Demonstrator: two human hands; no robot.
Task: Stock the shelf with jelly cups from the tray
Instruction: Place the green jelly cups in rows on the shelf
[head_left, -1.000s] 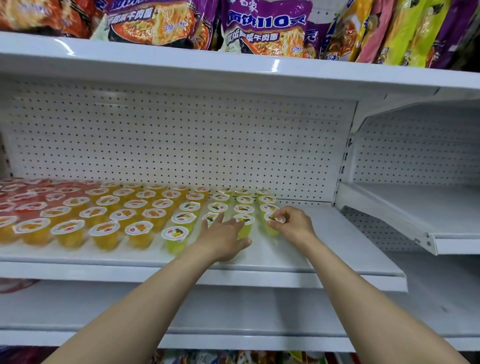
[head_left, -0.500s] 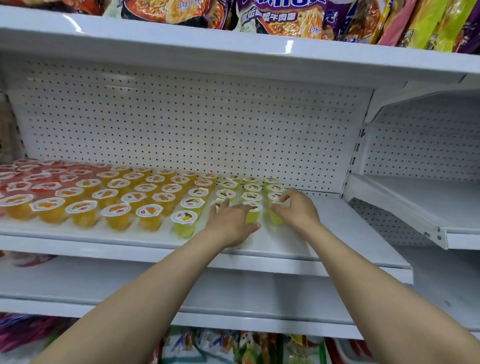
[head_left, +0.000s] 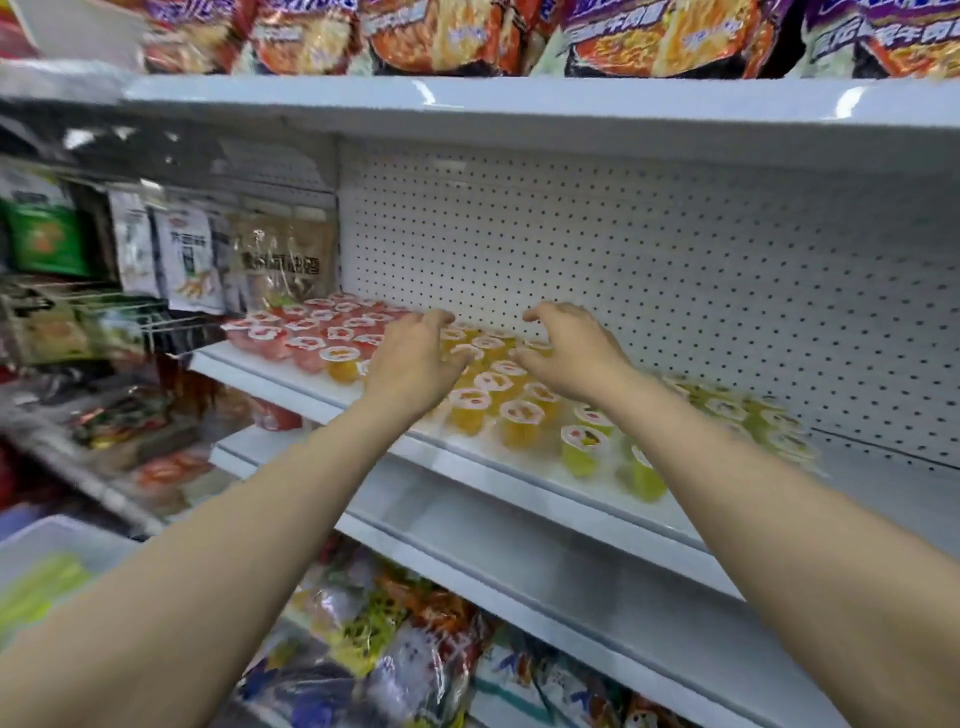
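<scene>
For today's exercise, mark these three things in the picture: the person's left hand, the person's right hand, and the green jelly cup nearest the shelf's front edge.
left hand (head_left: 410, 364), head view, back of the hand.
right hand (head_left: 576, 353), head view, back of the hand.
green jelly cup (head_left: 583, 451), head view, its translucent side wall.

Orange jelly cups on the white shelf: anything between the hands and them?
Nothing visible. The left hand and right hand hover with curled fingers directly over the clear plastic orange jelly cups on the white metal shelf, holding nothing.

Two hands, the left hand (head_left: 410, 364) and the right hand (head_left: 574, 353). The jelly cups (head_left: 519, 421) come in three colours: red, orange and green. Blur prevents an exact count.
</scene>
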